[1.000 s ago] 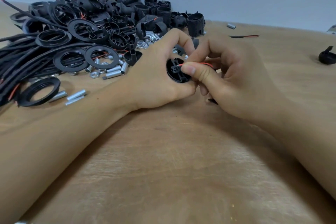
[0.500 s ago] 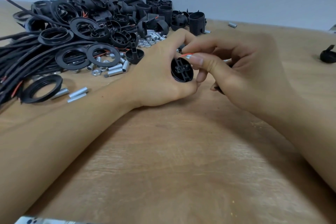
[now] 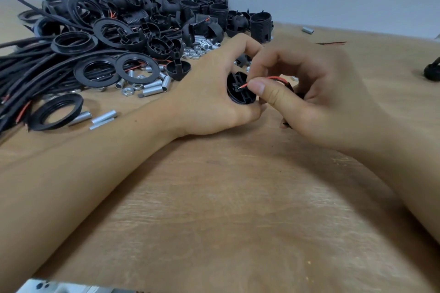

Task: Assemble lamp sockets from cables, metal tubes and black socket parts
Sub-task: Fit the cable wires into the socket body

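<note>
My left hand (image 3: 209,100) grips a round black socket part (image 3: 238,91) over the wooden table (image 3: 214,209), its inner face turned toward me. My right hand (image 3: 316,100) pinches a thin red wire (image 3: 270,79) between thumb and forefinger. The wire's bare tip touches a slot in the middle of the socket part. A black cable end (image 3: 289,125) pokes out under my right palm; the rest of the cable is hidden by the hand.
A heap of black socket shells and rings (image 3: 147,21) fills the back left. Black cables (image 3: 28,71) lie at the left edge. Metal tubes (image 3: 104,118) and nuts (image 3: 194,51) are scattered before the heap. A lone black part (image 3: 432,72) sits far right.
My right hand has brought the red wire's tip back down from above the socket part to its centre slot. The view has tilted slightly.
</note>
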Demonstrator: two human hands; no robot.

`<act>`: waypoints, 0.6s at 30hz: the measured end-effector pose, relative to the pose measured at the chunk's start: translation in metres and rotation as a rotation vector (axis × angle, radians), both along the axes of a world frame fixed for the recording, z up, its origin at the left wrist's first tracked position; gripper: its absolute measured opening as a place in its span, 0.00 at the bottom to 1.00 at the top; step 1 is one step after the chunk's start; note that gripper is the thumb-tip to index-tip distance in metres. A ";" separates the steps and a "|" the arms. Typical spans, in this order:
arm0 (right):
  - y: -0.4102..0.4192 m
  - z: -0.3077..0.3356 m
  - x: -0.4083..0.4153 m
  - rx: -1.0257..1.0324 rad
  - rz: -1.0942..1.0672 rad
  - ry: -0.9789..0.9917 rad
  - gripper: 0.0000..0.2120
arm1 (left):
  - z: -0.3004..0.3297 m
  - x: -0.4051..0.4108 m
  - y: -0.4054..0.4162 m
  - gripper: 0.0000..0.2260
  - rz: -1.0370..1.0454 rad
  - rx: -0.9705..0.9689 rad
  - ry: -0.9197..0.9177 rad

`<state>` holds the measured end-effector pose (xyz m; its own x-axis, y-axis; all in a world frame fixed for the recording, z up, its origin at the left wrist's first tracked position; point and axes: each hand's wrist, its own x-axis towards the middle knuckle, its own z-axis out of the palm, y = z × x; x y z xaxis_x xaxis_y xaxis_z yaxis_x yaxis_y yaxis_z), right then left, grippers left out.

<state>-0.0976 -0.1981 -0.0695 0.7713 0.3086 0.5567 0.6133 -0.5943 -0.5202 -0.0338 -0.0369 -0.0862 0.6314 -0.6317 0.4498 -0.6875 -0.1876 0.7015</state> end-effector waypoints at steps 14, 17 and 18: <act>-0.001 0.007 -0.001 -0.237 -0.056 -0.136 0.02 | -0.004 -0.002 -0.004 0.16 0.049 -0.038 -0.047; 0.000 0.006 -0.001 -0.237 -0.047 -0.142 0.02 | -0.003 -0.002 -0.004 0.16 0.050 -0.034 -0.086; 0.000 0.006 -0.001 -0.226 -0.048 -0.139 0.02 | -0.003 -0.002 -0.004 0.16 0.041 -0.038 -0.090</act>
<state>-0.0989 -0.1982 -0.0634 0.7091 0.4023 0.5791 0.6381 -0.7156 -0.2841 -0.0362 -0.0412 -0.0891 0.6123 -0.5876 0.5290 -0.7404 -0.1916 0.6442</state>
